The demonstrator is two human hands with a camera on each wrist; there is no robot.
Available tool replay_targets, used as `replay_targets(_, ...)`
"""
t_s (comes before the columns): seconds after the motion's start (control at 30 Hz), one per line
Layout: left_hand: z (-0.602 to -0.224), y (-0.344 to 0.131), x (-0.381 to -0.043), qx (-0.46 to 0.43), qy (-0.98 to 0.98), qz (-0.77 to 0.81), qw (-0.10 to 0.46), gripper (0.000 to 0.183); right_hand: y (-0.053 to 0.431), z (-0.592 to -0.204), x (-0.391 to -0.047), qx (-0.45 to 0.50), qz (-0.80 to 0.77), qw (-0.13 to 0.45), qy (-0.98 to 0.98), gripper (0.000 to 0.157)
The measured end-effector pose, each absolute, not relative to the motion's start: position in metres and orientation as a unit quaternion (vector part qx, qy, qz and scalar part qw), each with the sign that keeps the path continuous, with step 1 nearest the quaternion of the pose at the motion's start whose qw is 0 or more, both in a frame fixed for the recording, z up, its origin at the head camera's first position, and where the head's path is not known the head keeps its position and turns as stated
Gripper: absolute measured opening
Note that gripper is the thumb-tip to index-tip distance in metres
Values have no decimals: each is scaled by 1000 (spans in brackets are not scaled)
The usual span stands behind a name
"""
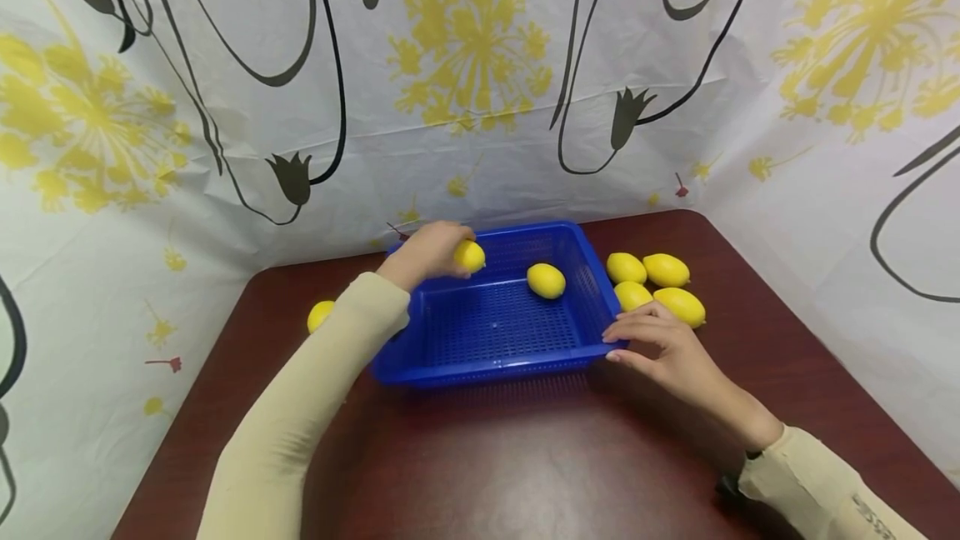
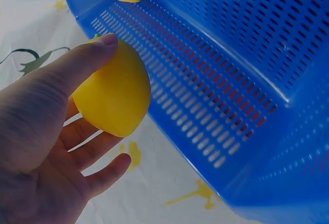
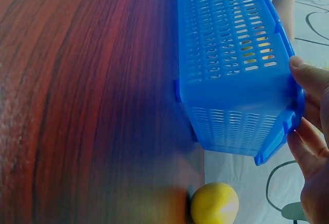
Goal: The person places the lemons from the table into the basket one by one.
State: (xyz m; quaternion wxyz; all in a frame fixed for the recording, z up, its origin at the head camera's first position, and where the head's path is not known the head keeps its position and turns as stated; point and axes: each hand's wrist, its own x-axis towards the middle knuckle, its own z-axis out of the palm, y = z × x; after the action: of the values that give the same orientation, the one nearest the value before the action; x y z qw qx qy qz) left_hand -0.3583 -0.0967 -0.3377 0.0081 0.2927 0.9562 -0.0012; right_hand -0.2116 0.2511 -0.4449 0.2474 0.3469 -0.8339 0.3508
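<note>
One lemon (image 1: 320,316) lies on the wood-grained reddish table (image 1: 517,473) to the left, outside the basket and partly hidden from us by the cream sleeve (image 1: 300,415). Just right of it, we see the left hand (image 1: 431,254) grasping a second lemon (image 1: 470,257) at the basket's far left corner; in the left wrist view the thumb presses its upper end, other fingers reach behind it, and the little finger stands free. We cannot tell whether this fruit touches the rim. We judge it light, firm and a little slippery, so we would take it round its middle, thumb opposite fingers, without squeezing. Next comes the blue plastic basket (image 1: 487,367), its walls slotted, with a third lemon (image 1: 546,281) on its floor toward the right wall. We expect the basket to be light, slightly flexible and ready to slide if bumped, so its rim or a corner seems the best hold. Beyond that wall, we find a cluster of four lemons (image 1: 667,271) on the table, close together. In front of them, the right hand (image 1: 671,354) grips the basket's near right corner, a narrow hold with thumb and fingers on the rim.
</note>
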Motion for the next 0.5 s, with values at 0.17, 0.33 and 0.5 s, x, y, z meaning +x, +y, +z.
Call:
replay_targets(0.17,-343,-85,-362,304,953,-6,10,61,250,-443,-211,352,349,252,-831,35)
replay_targets(0.33,-352,-73,-363,311,950,-12,23,61,251,-443,-211,353,344,253,-832,35)
replay_targets(0.5,-359,-62,-362,318,947,-5,45,60,252,-444,-211,344,345,241,-839,34)
